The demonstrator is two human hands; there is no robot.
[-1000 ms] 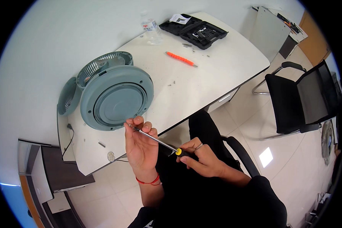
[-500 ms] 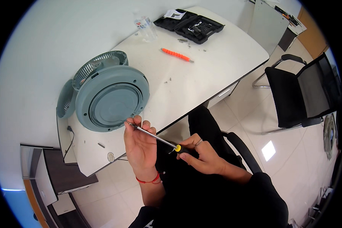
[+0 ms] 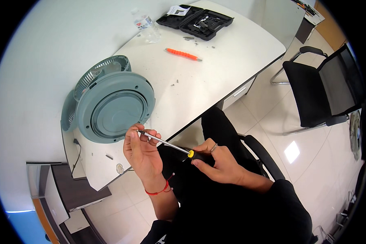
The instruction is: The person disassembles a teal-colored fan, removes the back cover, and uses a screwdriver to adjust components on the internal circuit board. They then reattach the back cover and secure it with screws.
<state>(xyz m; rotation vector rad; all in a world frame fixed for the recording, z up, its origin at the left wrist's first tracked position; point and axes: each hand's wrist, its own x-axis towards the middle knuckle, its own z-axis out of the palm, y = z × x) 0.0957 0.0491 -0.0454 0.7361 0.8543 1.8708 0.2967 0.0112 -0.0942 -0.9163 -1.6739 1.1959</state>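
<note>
My right hand (image 3: 221,164) is closed round the black-and-yellow handle of a screwdriver (image 3: 166,143). Its long metal shaft slants up and left to my left hand (image 3: 144,152), whose fingertips are closed at the dark tip. Whether a small part sits there too, I cannot make out. Just beyond my left fingers, a grey-green fan rests on the table with its round base (image 3: 120,112) turned toward me. Behind the base shows the slotted fan housing (image 3: 105,71).
On the white table (image 3: 183,97) lie an orange-handled tool (image 3: 183,54), an open black tool case (image 3: 205,24), a clear bottle (image 3: 148,30) and several small metal bits. A power cord (image 3: 77,154) hangs at the left edge. A black chair (image 3: 313,89) stands to the right.
The view has shifted slightly. My left fingers have moved a little at the screwdriver's tip, while the right hand keeps its hold on the handle.
</note>
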